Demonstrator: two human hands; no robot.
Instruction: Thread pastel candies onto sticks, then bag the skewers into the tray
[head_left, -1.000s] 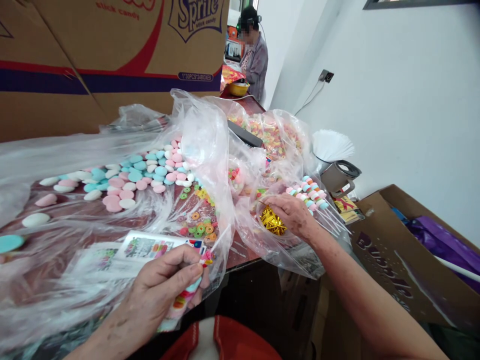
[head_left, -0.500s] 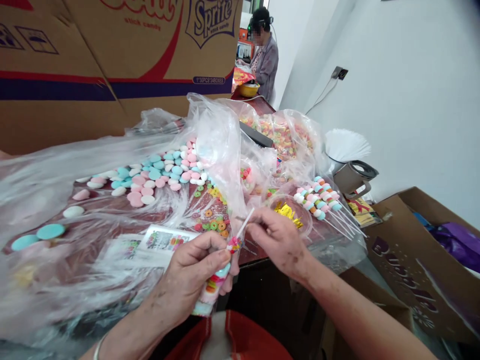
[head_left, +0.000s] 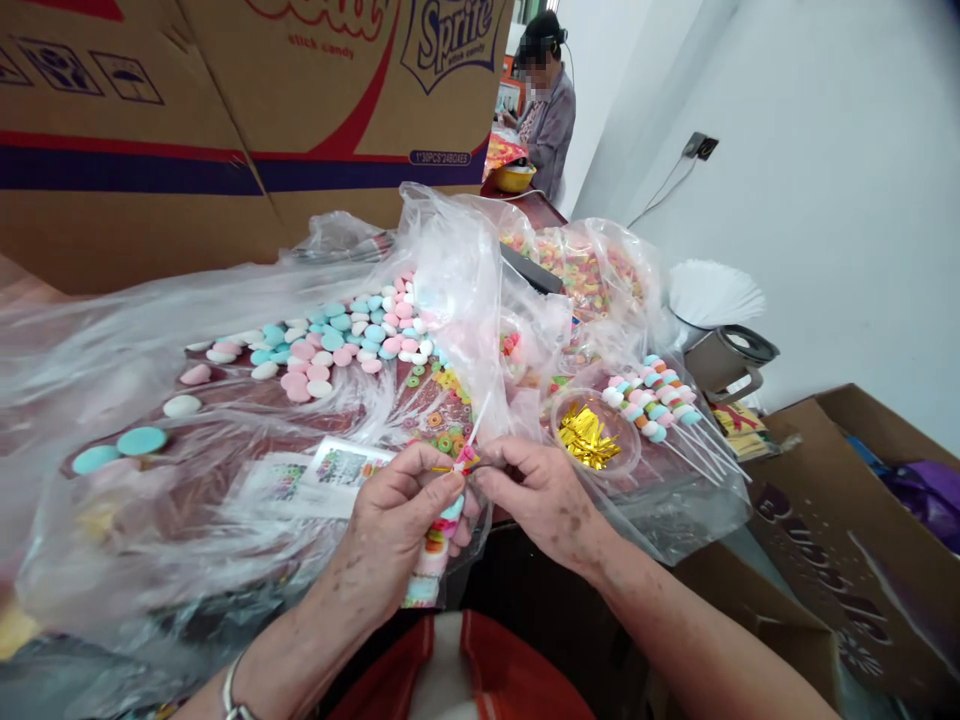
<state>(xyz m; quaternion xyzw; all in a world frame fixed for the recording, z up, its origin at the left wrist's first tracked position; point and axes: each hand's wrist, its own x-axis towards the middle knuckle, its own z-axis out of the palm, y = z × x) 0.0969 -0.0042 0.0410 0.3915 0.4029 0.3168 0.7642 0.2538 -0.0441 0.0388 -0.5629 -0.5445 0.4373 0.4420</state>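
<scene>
My left hand is closed round a candy skewer in a printed clear bag, gathering the bag's neck between thumb and forefinger. The white stick points up out of the neck. A thin gold twist tie lies across the gathered neck. At its right end my right hand pinches with thumb and forefinger, close beside the left fingertips. To the right, gold twist ties fill a round clear tub. Several unwrapped skewers of pastel candies lie beyond it.
Pink, blue and white candies spread over plastic sheeting at left, beside printed bags. Ring candies lie ahead. A large carton stands behind. At right are a grey mug and an open box. Another person stands farther back.
My right hand has come in from beside the stick to the bag's neck. A gold twist tie now shows across the neck. The view has shifted slightly left.
</scene>
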